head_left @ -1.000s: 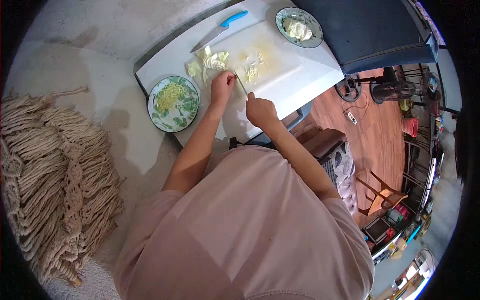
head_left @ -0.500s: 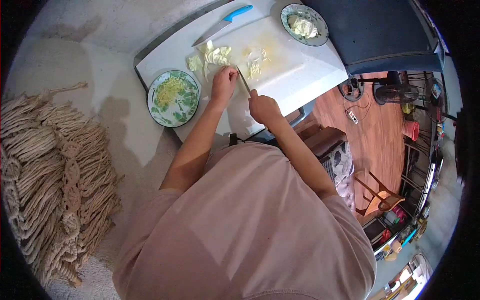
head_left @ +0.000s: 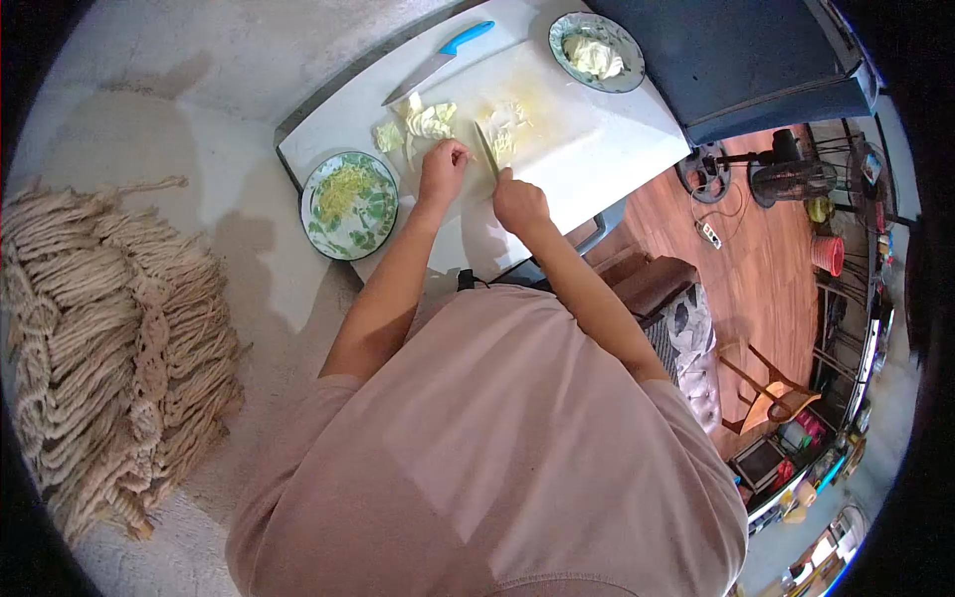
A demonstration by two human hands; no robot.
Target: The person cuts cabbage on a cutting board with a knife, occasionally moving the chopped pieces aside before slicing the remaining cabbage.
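Observation:
My right hand (head_left: 520,202) is wrapped round the handle of a knife (head_left: 486,149), its blade beside shredded cabbage (head_left: 505,121) on the white cutting board (head_left: 567,141). Left of the blade, my left hand (head_left: 444,171) has its fingers curled together; whatever they hold, if anything, is too small to name. Larger cabbage pieces (head_left: 430,120) lie just beyond the left hand. At the left, a green-patterned plate (head_left: 376,221) carries fine yellowish-green shreds (head_left: 341,193).
A blue-handled knife (head_left: 466,38) lies on the table's far side. A patterned bowl (head_left: 633,62) with cabbage stands at the far right. Beyond the table's right edge are a standing fan (head_left: 796,179) and a wooden chair (head_left: 776,400). Knotted rope (head_left: 149,358) hangs at the left.
My left hand has moved slightly left, away from the blade. The knife in my right hand has shifted toward the shredded cabbage. The view has shifted slightly.

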